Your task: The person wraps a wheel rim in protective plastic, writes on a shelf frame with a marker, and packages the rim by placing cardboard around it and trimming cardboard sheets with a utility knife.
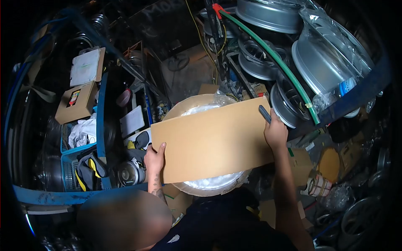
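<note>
Between my hands is a flat brown cardboard sheet, tilted up slightly to the right. My left hand is closed on its left edge, thumb on top. At the right edge, my right hand is closed around a slim dark grey tool, which may be a marker or a cutter, and also holds the sheet. Beneath the sheet stands a round drum-like item with a cardboard-coloured rim and a whitish plastic-covered middle. The sheet hides most of it.
Silver wheel rims are stacked at the upper right, some in clear plastic. A green hose crosses before them. On the left, a blue frame stands beside blue baskets with cloth and gloves. A cardboard box sits at right.
</note>
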A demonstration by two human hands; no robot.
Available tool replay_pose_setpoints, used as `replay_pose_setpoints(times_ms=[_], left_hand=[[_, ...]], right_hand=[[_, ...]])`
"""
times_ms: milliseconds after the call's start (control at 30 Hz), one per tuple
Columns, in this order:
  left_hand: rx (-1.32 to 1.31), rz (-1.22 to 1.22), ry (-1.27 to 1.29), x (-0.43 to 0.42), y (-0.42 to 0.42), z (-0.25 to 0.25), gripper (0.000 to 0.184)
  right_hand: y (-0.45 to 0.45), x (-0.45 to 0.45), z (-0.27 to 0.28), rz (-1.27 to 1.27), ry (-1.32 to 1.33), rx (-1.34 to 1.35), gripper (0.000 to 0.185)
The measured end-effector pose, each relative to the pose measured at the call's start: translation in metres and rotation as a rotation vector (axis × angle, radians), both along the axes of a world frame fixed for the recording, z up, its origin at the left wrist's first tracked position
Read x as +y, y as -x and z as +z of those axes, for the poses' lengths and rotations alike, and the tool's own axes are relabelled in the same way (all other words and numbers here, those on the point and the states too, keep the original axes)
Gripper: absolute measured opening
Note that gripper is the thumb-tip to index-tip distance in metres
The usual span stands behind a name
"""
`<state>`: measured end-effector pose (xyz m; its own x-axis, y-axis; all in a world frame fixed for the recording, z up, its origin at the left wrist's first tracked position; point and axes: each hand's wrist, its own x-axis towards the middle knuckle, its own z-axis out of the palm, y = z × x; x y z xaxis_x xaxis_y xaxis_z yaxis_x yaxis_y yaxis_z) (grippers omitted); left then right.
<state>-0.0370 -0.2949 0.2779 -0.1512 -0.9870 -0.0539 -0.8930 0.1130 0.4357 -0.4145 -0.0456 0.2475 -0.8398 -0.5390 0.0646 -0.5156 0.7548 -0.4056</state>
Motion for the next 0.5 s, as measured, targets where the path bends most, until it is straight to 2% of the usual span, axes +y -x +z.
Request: replay_pose_setpoints(times_ms=[167, 267, 300, 400, 433, 500], left_hand=[[0.005, 0.077, -0.018, 0.006, 0.016, -0.017, 0.07], [0.001, 0.061, -0.003, 0.007, 0.013, -0.021, 0.069], [-0.009, 0.056, -0.002, 0.008, 0.015, -0.02, 0.068], [-0.043, 0.077, -0.027, 0.008, 0.018, -0.016, 0.069], [-0.013, 0.057, 0.001, 0.005, 0.014, -0.022, 0.069], [-0.029, 0.056, -0.019, 0.001, 0.009, -0.025, 0.07]], right_hand=[[0.006, 0.008, -0.018, 0.043, 0.093, 0.051, 0.056], [0.014, 0.005, -0.026, 0.036, 0.136, -0.034, 0.056], [0.018, 0.004, -0.033, 0.058, 0.198, -0.04, 0.05], [0.023, -0.001, -0.075, -0.055, 0.463, -0.452, 0.042], [0.019, -0.004, -0.085, -0.035, 0.647, -0.501, 0.039], [0.013, -0.014, -0.105, -0.069, 0.922, -0.885, 0.041]])
